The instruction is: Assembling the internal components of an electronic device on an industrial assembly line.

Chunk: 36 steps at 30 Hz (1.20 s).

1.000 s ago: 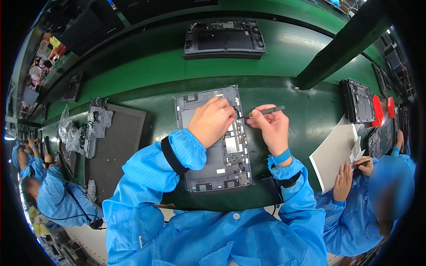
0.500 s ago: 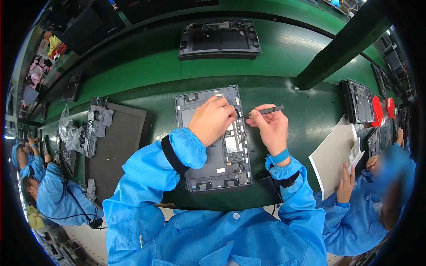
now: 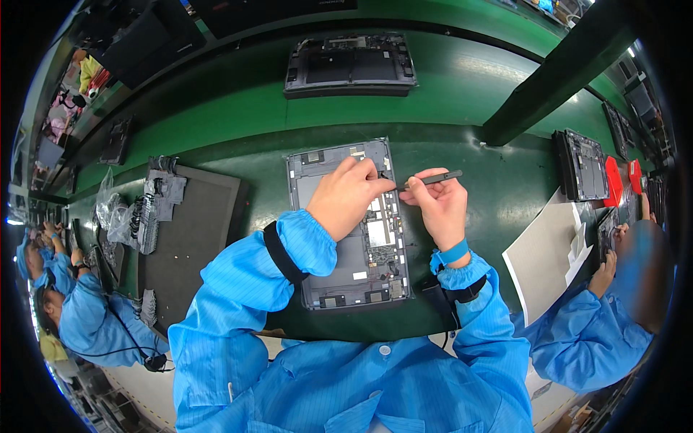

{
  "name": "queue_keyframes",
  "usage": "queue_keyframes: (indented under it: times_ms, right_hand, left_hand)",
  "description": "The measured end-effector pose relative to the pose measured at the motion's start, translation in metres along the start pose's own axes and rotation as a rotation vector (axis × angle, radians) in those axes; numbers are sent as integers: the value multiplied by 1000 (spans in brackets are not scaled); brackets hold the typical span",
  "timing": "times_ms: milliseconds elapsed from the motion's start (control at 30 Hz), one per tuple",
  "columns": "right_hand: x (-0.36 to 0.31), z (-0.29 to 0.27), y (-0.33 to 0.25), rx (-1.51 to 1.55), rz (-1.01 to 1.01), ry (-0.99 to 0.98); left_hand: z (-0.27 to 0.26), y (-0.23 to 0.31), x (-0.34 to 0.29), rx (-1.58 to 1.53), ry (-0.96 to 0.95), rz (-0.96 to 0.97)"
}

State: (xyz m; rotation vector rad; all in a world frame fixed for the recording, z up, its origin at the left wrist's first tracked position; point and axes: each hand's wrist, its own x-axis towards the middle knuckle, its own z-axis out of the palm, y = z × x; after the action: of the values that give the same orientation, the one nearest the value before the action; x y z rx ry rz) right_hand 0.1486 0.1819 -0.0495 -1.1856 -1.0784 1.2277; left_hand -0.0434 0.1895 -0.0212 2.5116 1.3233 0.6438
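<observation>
On the green desk (image 3: pixel 484 216): an opened laptop base (image 3: pixel 354 252) is lying in front of the person, inner parts facing up.
Left hand (image 3: pixel 349 198): it is covering the base's upper part; I cannot tell whether its grip is holding anything.
Right hand (image 3: pixel 440 202): its grip is pinching a slim dark tool (image 3: pixel 444 176), which is pointing toward the left hand.
Left side: grey parts (image 3: pixel 166 195) are lying on a dark board (image 3: pixel 191 245).
Far side: another opened base (image 3: pixel 350 68) is sitting.
</observation>
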Motion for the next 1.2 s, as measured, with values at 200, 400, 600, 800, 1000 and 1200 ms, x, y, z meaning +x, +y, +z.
queue_keyframes:
  times_ms: [200, 400, 600, 800, 1000, 1200]
  right_hand:
    - [-4, 6, -4, -1, -36, 28]
    - [-4, 3, -3, -38, -26, 13]
    - [-7, 5, -4, 19, -3, 37]
    - [-9, 4, -2, 4, -25, 28]
    - [-9, 5, -1, -114, -61, 28]
    - [-9, 6, 1, -68, -52, 23]
  left_hand:
    - [2, -4, 0, -21, 16, 7]
    - [-1, -1, 0, -17, 0, -6]
    - [0, 0, -2, 24, -15, -8]
    - [1, -1, -2, 19, -12, 4]
    - [-1, 0, -1, 0, -18, -4]
    - [1, -3, -2, -14, -4, 4]
